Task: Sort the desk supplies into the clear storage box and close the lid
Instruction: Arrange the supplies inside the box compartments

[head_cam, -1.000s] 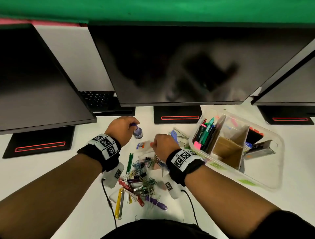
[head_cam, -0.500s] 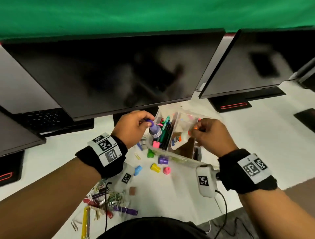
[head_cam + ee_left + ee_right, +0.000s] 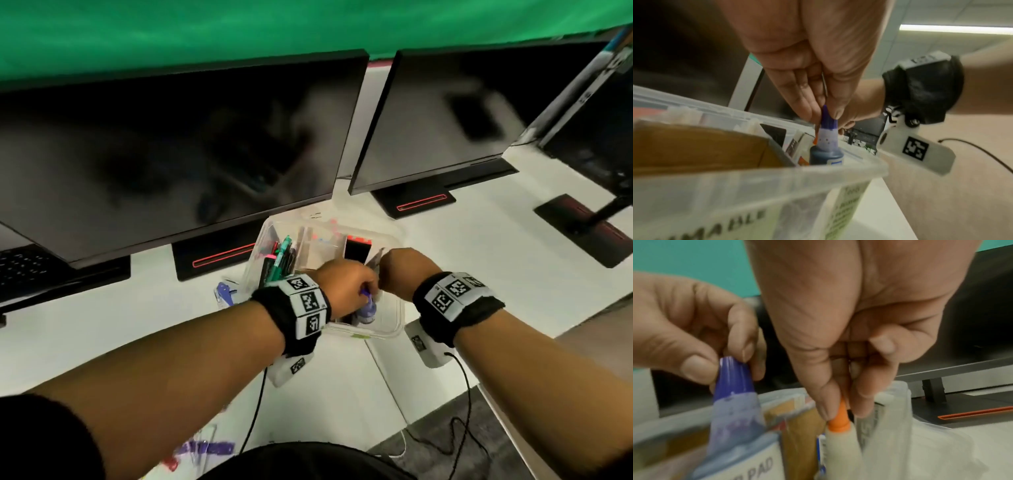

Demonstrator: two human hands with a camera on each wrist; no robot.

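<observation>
On the white table (image 3: 462, 260), the clear storage box (image 3: 397, 329) stands open below the monitors (image 3: 178, 154), lid not in view. At its left end, pens (image 3: 282, 255) stand upright in a divider, presumably to save room. The left hand (image 3: 346, 287) pinches the purple cap of a blue ink bottle (image 3: 826, 154), fingertips (image 3: 696, 368) clamped on the tip, so the body can drop upright into the near corner compartment beside a cardboard divider (image 3: 701, 146). Immediately to the right, the right hand (image 3: 400, 274) pinches the orange nozzle of a white glue bottle (image 3: 840, 441), likewise lowered nozzle-up into a neighbouring slot. Holding each by its top likely keeps the fingers clear of the narrow compartments. Both bottles sit partly inside the box, not yet released.
</observation>
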